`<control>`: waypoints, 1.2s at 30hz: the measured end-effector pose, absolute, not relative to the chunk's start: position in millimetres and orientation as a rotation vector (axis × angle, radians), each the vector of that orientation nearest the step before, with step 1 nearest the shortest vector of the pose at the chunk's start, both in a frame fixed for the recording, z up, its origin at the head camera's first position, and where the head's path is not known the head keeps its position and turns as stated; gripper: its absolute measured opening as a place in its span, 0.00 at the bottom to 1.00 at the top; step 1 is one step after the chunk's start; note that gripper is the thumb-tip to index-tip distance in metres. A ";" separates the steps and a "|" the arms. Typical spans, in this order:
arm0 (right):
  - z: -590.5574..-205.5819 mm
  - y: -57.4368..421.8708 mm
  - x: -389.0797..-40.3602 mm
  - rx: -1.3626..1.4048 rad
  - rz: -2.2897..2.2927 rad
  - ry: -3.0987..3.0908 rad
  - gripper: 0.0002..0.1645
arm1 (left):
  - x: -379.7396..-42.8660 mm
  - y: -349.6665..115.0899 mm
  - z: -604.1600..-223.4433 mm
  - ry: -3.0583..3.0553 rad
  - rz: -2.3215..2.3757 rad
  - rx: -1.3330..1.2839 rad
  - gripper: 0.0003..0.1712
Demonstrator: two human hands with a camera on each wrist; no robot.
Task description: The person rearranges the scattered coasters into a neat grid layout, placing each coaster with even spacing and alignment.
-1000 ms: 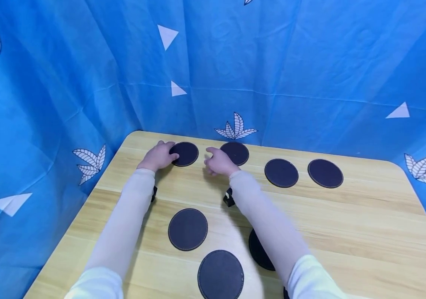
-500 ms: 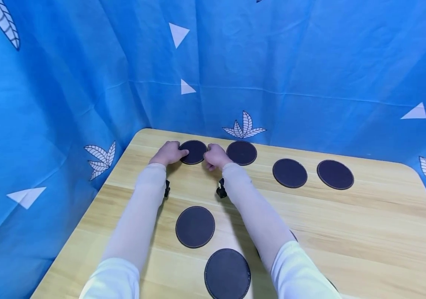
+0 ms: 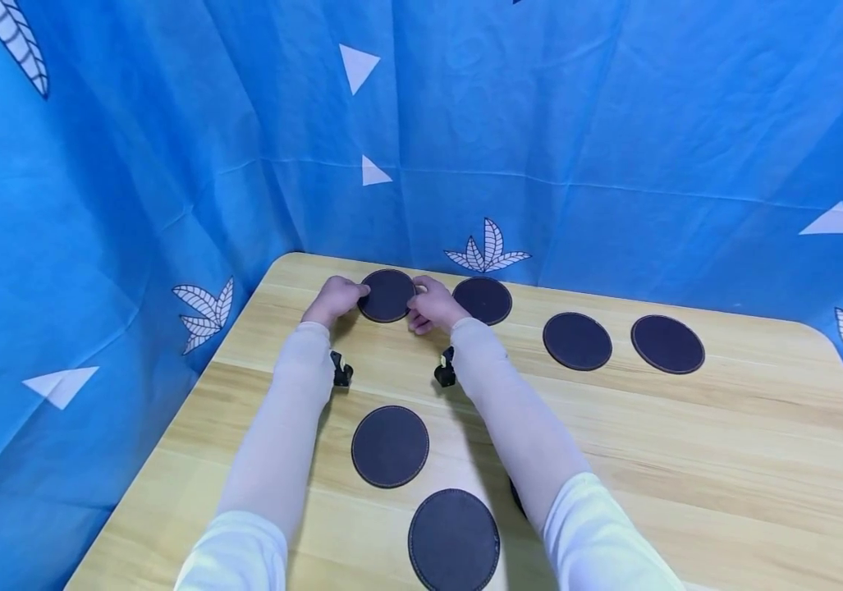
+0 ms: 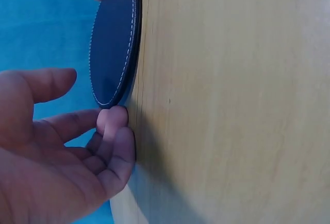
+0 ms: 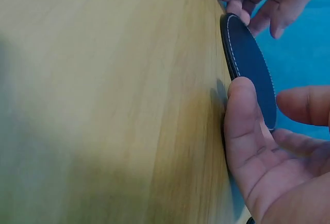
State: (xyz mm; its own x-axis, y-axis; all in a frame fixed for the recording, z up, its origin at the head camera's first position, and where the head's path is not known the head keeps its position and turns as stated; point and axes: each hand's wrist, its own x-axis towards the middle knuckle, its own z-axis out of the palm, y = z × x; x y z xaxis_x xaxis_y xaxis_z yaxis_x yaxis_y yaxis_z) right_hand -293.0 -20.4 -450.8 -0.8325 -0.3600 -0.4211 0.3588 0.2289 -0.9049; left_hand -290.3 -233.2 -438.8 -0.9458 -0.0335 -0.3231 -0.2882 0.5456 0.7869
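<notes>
Head view shows a thin round dark-coloured coaster with a stitched rim (image 3: 387, 295) between a person's two bare hands, near the far left corner of a pale wood-grained table (image 3: 687, 460). At the coaster's left edge is the left hand (image 3: 335, 300); at its right edge is the right hand (image 3: 436, 304). From the left wrist, the left fingers are loosely bent, some tips meeting the rim, while the thumb stands up and apart from it, so the hand has no firm grip. From the right wrist, the right hand's fingers likewise lie loosely bent along the opposite edge, with one digit raised beside the rim; whether that one touches cannot be told. The coaster's edge looks layered, and it is unclear whether it rests flat or is slightly raised. Similar dark round coasters (image 3: 577, 341) lie about the table: three to the right of this one along the far side, two nearer the person between the forearms, and one mostly hidden by the right arm. Pale long sleeves (image 3: 273, 451) cover both forearms, and a small black device (image 3: 341, 369) shows at the left wrist. Behind the table hangs a bright blue fabric curtain (image 3: 465, 123) printed with white triangles and leaf sprays.
</notes>
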 end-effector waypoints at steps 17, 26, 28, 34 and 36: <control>-454.8 -15.9 -287.5 -0.015 -1.749 1.944 0.35 | -283.7 -228.7 -431.0 2.330 1.636 -0.268 0.27; -447.5 -7.1 -278.5 -0.028 -1.810 1.821 0.46 | -268.6 -229.8 -427.0 2.342 1.587 -0.114 0.34; -446.1 -5.5 -276.4 -0.034 -1.827 1.792 0.48 | -265.7 -230.3 -427.9 2.334 1.575 -0.070 0.37; -444.0 -3.3 -269.8 -0.070 -1.832 1.711 0.53 | -259.0 -235.9 -433.6 2.314 1.575 0.012 0.40; -443.8 -3.2 -267.2 -0.077 -1.832 1.684 0.54 | -256.0 -237.7 -435.3 2.284 1.587 0.028 0.41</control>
